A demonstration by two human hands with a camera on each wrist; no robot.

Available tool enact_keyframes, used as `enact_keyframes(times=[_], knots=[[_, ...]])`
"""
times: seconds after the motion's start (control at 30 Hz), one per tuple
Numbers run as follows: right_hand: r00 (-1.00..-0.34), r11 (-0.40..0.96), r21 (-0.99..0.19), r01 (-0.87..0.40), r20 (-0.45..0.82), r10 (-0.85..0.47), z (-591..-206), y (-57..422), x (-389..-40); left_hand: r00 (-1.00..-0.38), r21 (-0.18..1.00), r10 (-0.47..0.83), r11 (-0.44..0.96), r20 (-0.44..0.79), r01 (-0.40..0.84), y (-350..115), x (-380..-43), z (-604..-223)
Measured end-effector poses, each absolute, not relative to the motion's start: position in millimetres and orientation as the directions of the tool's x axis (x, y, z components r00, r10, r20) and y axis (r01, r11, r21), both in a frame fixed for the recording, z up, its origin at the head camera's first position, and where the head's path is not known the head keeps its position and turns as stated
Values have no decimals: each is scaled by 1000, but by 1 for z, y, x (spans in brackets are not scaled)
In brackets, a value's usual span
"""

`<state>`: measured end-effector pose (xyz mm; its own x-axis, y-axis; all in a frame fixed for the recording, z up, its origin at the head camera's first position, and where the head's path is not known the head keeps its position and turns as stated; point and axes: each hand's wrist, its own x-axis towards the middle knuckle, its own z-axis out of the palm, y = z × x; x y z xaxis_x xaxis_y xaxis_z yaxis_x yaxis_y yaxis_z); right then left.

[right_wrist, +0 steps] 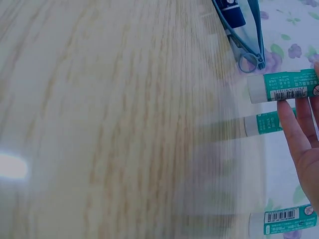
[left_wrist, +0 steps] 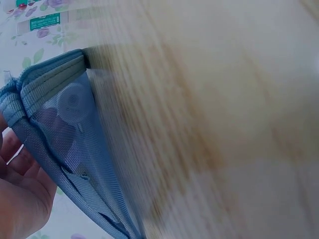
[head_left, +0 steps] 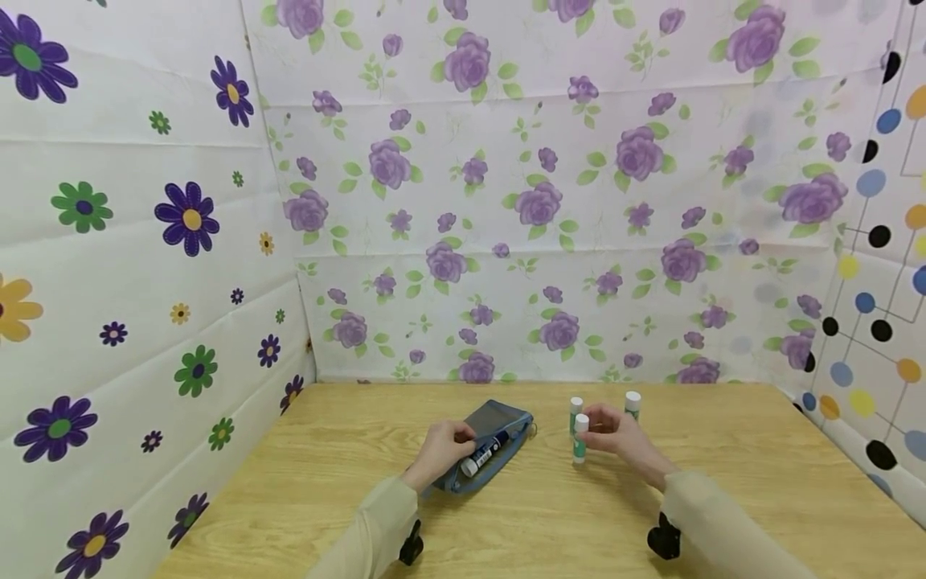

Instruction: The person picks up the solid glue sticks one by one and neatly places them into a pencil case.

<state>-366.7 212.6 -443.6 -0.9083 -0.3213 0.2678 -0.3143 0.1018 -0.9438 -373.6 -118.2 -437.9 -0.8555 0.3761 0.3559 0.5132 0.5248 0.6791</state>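
My left hand holds the edge of a blue mesh zip pouch. The pouch gapes open, with a dark-and-white tube lying in its mouth. In the left wrist view a round white end shows through the mesh. My right hand pinches an upright green-and-white glue stick between thumb and fingers. Whether its base touches the table cannot be told. Behind it stands a second glue stick; a third glue stick stands beyond the right hand, partly hidden by it.
The wooden table runs back to a wall covering with purple roses. Flowered cloth bounds the left side and dotted cloth the right. A metal ring hangs at the pouch's end.
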Motion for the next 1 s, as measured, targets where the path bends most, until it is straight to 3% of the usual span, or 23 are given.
enact_keyframes(times=[1.0], knots=[[-956, 83, -966, -243, 225, -190, -430, 192, -364, -870, 677, 363, 550, 333, 489, -118, -375, -438]])
